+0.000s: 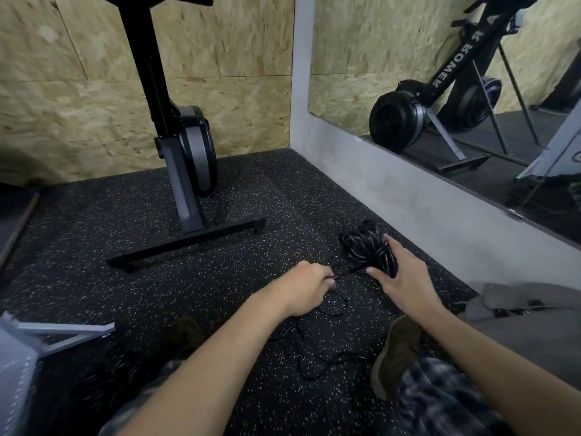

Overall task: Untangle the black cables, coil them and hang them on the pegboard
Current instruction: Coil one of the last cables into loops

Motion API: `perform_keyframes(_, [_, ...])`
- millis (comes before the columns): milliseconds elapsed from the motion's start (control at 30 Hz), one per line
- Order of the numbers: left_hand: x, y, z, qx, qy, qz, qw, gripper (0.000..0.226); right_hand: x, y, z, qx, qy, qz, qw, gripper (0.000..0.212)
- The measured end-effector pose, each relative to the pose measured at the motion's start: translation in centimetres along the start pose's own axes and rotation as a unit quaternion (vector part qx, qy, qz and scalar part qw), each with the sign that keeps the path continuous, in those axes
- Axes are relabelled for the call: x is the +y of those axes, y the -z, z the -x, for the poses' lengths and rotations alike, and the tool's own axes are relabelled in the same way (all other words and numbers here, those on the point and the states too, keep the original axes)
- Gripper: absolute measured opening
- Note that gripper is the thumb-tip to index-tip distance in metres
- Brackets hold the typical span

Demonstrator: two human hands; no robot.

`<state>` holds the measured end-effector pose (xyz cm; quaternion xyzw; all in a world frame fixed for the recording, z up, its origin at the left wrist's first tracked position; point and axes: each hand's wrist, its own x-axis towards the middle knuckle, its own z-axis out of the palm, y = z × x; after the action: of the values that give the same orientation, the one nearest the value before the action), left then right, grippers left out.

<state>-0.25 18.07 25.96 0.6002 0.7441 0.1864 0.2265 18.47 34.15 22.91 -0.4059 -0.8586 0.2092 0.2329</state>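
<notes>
Head view, from the left: a grey metal frame (63, 333) lies on the speckled rubber floor (110, 221), and an upright rowing machine (188, 165) stands by the chipboard wall. Near the middle, the left hand (309, 287) has its fingers clenched on one thin cable strand (349, 272), which runs tight to the tangled black cable bundle (361, 243) on the floor. Slack cable (311, 360) loops toward the person. The right hand (405, 275) lies on the bundle's right side, with fingers spread and fairly straight, pressing it down. Further right is a wall mirror (471, 73). No pegboard is visible. I judge that the untangling has only begun. It is better to draw the strand slowly, keep the bundle steady, and follow the free end through each loop, because tugging would tighten the knots.
</notes>
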Motion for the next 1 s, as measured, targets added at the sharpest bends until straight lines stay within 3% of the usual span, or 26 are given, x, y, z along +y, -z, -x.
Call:
perform_keyframes(167, [2.2,0.7,0.6,0.030,-0.064,-0.150,0.986,0.028,0.8,-1.2,-0.8,-0.088,-0.020,0.067,0.994,0.083])
perform_keyframes(267, [1.4,1.9,0.8,0.061,-0.074,-0.131,0.987,0.022,1.2,-0.8,-0.8,-0.194,0.055,0.084,0.976,0.092])
perform_keyframes(333, [0.7,2.5,0.9,0.109,-0.092,-0.108,0.984,0.021,0.7,-0.3,0.2,-0.283,0.122,0.099,0.946,0.100])
perform_keyframes(400, [0.2,2.8,0.7,0.148,-0.107,-0.095,0.979,0.027,-0.4,-0.3,1.6,-0.319,0.187,0.133,0.920,0.100])
perform_keyframes(533, [-1.1,2.9,0.2,0.223,-0.074,0.015,0.972,0.043,-2.2,-0.7,3.1,-0.285,0.220,0.069,0.930,0.092])
perform_keyframes(633, [-2.1,3.2,0.3,0.236,-0.049,0.109,0.964,0.046,-2.8,-0.3,3.3,-0.241,0.236,0.037,0.941,0.092])
perform_keyframes(867, [-2.5,3.2,0.1,0.242,-0.028,0.118,0.963,0.047,-2.3,-0.8,3.0,-0.154,0.377,0.078,0.910,0.086])
perform_keyframes(1000, [-3.3,3.7,0.2,0.211,0.004,0.138,0.968,0.044,-2.4,-0.6,3.4,-0.163,0.379,0.043,0.910,0.080])
